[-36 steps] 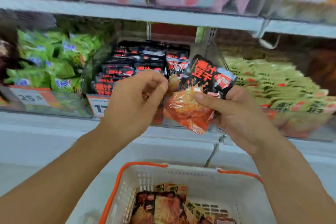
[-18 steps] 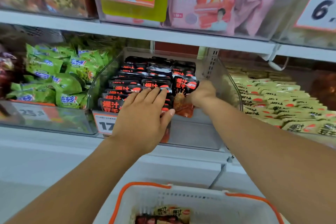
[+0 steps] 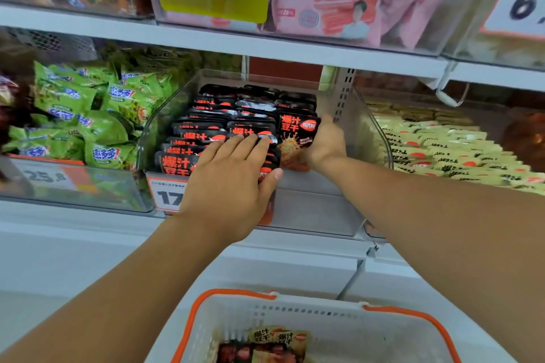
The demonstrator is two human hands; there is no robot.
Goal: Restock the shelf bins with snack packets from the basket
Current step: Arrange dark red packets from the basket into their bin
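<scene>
Your left hand presses flat on the black packets mid-frame; your right hand grips one packet upright beside them.

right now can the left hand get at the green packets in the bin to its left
Probably yes: the left hand rests flat on the black packets, holding nothing, and the green packets lie uncovered in the neighbouring open-topped bin.

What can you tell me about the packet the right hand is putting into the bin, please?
The packet is a glossy pouch, black on top with red lettering, orange-red below with a food picture. It stands upright, facing the camera, at the right end of the black packets in the clear bin. The right hand holds its right edge.
</scene>
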